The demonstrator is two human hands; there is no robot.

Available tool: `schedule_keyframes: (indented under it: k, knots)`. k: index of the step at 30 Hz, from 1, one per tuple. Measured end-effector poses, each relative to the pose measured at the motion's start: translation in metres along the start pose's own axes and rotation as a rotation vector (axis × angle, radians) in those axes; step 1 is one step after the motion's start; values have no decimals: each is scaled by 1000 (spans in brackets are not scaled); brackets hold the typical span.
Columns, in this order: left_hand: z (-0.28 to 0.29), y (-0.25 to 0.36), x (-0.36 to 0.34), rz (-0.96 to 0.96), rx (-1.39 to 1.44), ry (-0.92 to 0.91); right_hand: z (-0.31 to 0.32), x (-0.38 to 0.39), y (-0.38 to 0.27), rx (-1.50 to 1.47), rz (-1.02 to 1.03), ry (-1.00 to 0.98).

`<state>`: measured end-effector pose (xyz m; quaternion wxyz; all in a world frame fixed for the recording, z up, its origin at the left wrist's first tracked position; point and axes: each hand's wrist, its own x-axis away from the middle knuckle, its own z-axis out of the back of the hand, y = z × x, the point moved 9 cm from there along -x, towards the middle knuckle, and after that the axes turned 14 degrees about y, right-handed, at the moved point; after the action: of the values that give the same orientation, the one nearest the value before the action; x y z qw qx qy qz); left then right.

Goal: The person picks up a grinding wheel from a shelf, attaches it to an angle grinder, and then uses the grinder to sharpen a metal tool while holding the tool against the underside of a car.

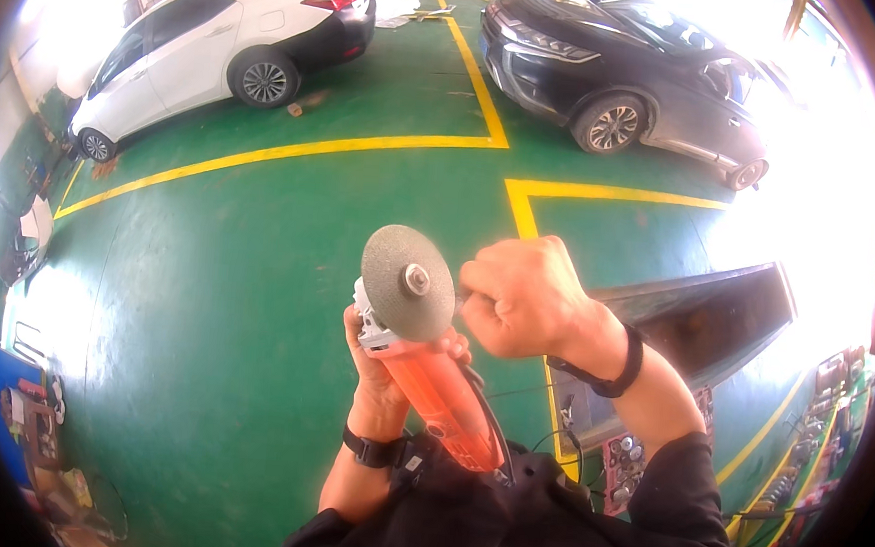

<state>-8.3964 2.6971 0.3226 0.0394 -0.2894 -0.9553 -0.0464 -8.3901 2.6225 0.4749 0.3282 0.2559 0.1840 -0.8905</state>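
An orange angle grinder (pixel 438 399) is held up before my chest, its body slanting down toward my dark shirt. My left hand (pixel 379 382) wraps round it just below the metal head. A round grey disc (pixel 389 276) sits on the head, facing up, with a small metal nut (pixel 416 279) at its centre. Beside the disc's right edge is my right hand (pixel 528 297), closed in a fist. What those fingers grip, if anything, is hidden. A black cord (pixel 485 405) runs along the grinder's right side.
Ahead on the green floor (pixel 260 233) stand a white car (pixel 186 43) at the left and a dark car (pixel 611 64) at the right. A long dark trough-like piece (pixel 715 326) lies beyond my right arm. Near it is a red tool case (pixel 624 475); assorted metal parts (pixel 797 451) line the right.
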Motion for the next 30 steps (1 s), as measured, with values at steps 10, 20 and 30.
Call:
schedule_keyframes:
  k: [10,20,30]
  knots:
    - [3,32,1,-178,-332,136,-23,17,26,-699,-331,107]
    - [14,36,5,-127,-512,222,-76,41,27,-1079,-541,111]
    - [19,33,19,-78,-570,316,-86,53,20,-1217,-604,203]
